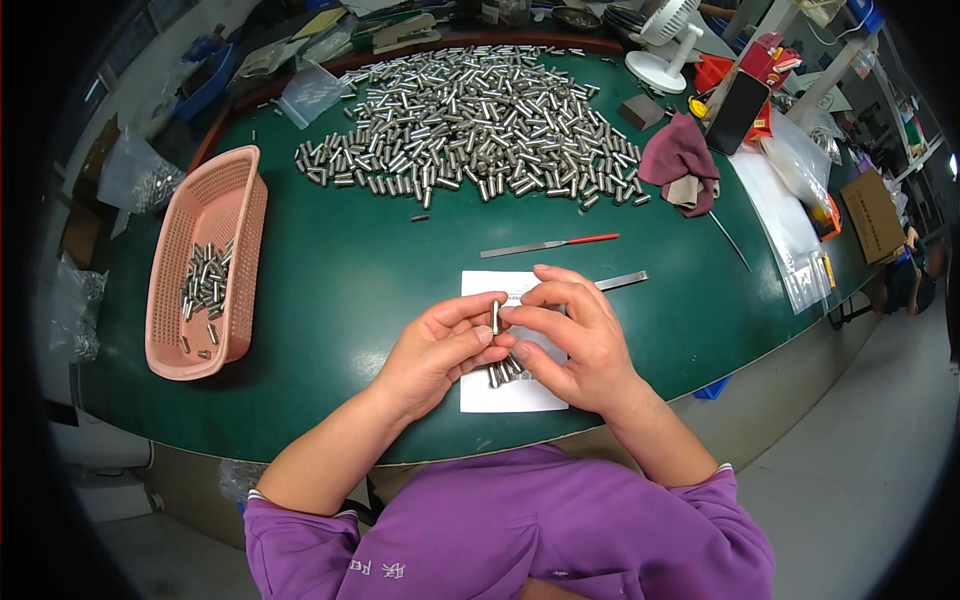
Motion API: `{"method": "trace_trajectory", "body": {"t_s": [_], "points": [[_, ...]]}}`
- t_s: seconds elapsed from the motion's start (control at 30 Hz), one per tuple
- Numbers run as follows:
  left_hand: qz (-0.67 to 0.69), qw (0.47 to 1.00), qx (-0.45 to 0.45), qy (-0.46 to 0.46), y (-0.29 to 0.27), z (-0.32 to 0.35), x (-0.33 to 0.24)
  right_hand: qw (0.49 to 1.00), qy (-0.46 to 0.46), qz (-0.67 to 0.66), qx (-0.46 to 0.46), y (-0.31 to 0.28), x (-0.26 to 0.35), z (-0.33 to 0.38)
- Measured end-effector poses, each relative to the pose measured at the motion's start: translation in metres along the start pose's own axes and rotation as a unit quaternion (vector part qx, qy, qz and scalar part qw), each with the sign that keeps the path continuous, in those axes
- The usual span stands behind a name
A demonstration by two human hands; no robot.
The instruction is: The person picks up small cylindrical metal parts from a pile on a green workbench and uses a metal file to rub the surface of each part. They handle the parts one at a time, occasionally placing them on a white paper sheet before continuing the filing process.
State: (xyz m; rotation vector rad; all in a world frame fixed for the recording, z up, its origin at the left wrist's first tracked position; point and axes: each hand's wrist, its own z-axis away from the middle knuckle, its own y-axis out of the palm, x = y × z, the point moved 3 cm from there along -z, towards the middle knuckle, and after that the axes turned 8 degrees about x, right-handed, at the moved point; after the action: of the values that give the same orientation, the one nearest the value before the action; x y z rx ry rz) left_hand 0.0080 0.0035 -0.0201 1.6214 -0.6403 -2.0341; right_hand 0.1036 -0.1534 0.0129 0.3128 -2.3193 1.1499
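Over a white paper sheet [482, 395], my left hand [438, 345] holds a short, shiny metal pin [496, 318] upright between thumb and fingers. My right hand [585, 345] is close by on the right; its index fingertip is at the pin's side, and its thumb and fingers are apart. Whether that fingertip presses on the pin I cannot tell. Below the hands, several similar pins [505, 371] lie on the paper, partly hidden by my fingers. Just beyond my right hand lie a flat file with a red handle [550, 246] and a flat metal strip [622, 281].
A large heap of metal pins [480, 125] covers the far middle of the green table [340, 270]. At left stands a pink plastic basket [165, 300] with some pins inside. To the right are a maroon cloth [680, 160], a thin rod [730, 240], plastic bags [790, 240] and a white fan [665, 45].
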Motion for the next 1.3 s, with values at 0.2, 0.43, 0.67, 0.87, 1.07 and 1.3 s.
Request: {"method": "trace_trajectory", "body": {"t_s": [0.2, 0.43, 0.67, 0.87, 1.07, 1.3], "points": [[0.004, 1.0, 0.015, 0.006, -0.001, -0.001, 0.0, 0.999, 0.003, 0.047, 0.006, -0.002, -0.004, 0.002], [0.003, 1.0, 0.016, 0.017, -0.002, -0.001, 0.002, 0.999, 0.019, 0.028, -0.001, -0.002, -0.001, -0.001], [0.007, 0.999, 0.017, 0.035, -0.002, 0.0, 0.002, 0.998, 0.028, 0.054, 0.002, -0.006, -0.009, 0.004], [0.011, 0.998, 0.01, 0.054, -0.002, -0.001, 0.003, 0.998, -0.014, 0.054, 0.033, -0.002, 0.001, -0.002], [0.005, 0.998, 0.002, 0.056, -0.001, -0.001, 0.002, 0.997, 0.017, 0.078, 0.007, -0.004, -0.009, 0.003], [-0.015, 0.999, -0.018, 0.042, 0.0, 0.0, 0.002, 0.999, 0.01, 0.037, -0.018, -0.003, -0.003, 0.001]]}}
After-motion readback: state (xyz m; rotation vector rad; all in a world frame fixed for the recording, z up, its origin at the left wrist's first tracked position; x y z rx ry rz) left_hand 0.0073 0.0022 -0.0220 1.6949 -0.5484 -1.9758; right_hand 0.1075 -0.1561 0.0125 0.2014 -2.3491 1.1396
